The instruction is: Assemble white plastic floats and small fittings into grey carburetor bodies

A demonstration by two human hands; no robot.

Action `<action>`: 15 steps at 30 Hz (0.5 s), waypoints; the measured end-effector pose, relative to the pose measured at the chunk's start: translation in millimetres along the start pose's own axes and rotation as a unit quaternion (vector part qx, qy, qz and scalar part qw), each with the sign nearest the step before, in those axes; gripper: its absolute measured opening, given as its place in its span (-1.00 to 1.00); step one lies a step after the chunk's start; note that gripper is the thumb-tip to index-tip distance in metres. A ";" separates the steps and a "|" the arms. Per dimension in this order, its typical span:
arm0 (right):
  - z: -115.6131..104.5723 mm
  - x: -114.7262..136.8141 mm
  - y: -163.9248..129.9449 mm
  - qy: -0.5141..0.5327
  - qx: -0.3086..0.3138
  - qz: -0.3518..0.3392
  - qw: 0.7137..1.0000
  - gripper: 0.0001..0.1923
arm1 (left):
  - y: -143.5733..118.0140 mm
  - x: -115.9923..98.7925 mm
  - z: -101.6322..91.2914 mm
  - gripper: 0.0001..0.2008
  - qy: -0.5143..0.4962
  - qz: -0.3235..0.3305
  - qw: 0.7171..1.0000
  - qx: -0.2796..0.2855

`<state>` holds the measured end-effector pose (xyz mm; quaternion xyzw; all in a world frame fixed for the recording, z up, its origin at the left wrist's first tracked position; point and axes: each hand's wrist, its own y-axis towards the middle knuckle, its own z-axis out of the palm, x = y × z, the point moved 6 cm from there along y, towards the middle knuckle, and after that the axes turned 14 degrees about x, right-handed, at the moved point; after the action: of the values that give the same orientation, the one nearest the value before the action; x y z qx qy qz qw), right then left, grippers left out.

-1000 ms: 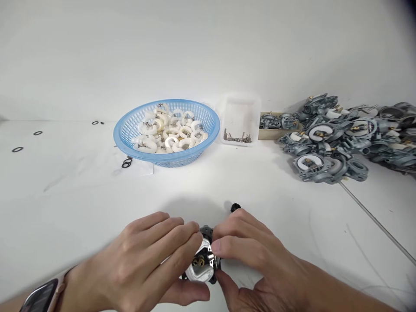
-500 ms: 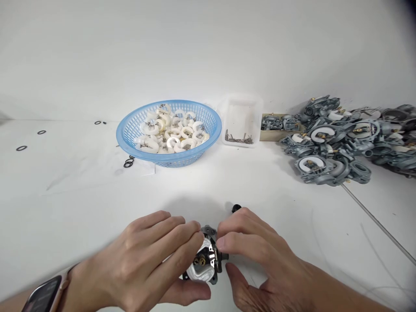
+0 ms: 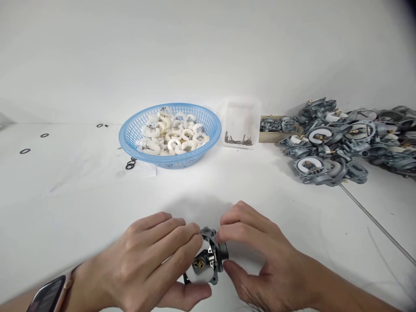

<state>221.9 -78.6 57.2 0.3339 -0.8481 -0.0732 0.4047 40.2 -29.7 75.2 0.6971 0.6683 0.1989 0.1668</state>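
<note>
A grey metal carburetor [image 3: 214, 277] sits low in the middle of the view with its float chamber side up. A white float [image 3: 202, 275] is in it, and brass jets [image 3: 199, 263] show in the middle. My left hand [image 3: 152, 260] wraps over its left side, thumb along the near edge, fingers closed on it. From the right, my right hand [image 3: 260, 255] has its fingertips at the float's hinge side and its thumb against the dark round port [image 3: 223, 251]. The left part of the carburetor is hidden under my left fingers.
A blue basket [image 3: 121, 141] holds many white floats. Beside it stands a white tray [image 3: 242, 115] with metal pins [image 3: 238, 141]. Carburetors [image 3: 338, 138] are piled at the right, near a thin rod [image 3: 373, 219]. Black O-rings [image 3: 130, 164] lie at the left.
The carburetor has turned slightly, and its round port now shows more at the right. My right hand has shifted with its thumb onto the port. A black piece behind that hand is out of sight.
</note>
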 end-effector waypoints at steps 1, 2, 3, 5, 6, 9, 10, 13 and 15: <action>1.4 0.8 -0.6 -0.009 0.004 0.000 1.000 -0.68 | -1.3 -0.6 -0.3 -0.68 0.000 -0.002 1.000 -0.002; 2.6 1.8 -1.1 -0.017 0.006 -0.002 1.000 -0.68 | -2.3 -0.6 0.1 -0.69 0.002 -0.009 1.000 0.005; 3.8 2.7 -1.4 -0.025 0.008 -0.003 1.000 -0.69 | -2.9 -0.5 1.2 -0.70 0.004 -0.017 1.000 0.020; 6.1 4.7 -1.4 -0.039 0.014 -0.011 0.999 -0.66 | -3.3 -1.2 1.5 -0.69 0.004 -0.025 0.999 0.037; 7.0 6.1 -1.3 -0.043 0.016 -0.019 0.999 -0.64 | -3.1 -2.2 0.5 -0.68 0.005 -0.023 0.999 0.035; 8.3 9.0 -0.6 -0.052 0.020 -0.032 0.998 -0.65 | -2.8 -5.6 -3.0 -0.65 0.001 -0.016 1.000 0.015; 8.5 9.6 -0.5 -0.057 0.023 -0.033 0.998 -0.67 | -3.2 -6.1 -2.2 -0.66 0.000 -0.019 1.000 0.020; 10.9 8.7 -0.9 -0.065 0.051 -0.026 0.996 -0.73 | -7.8 -9.2 0.9 -0.71 0.012 -0.016 0.999 0.030; 12.7 7.4 -2.0 -0.064 0.071 -0.021 0.995 -0.74 | -12.0 -11.0 2.4 -0.73 0.028 -0.010 0.999 0.029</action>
<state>210.2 -86.6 52.8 0.3742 -0.8684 -0.0425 0.3227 30.7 -40.0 66.6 0.6892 0.6851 0.1973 0.1296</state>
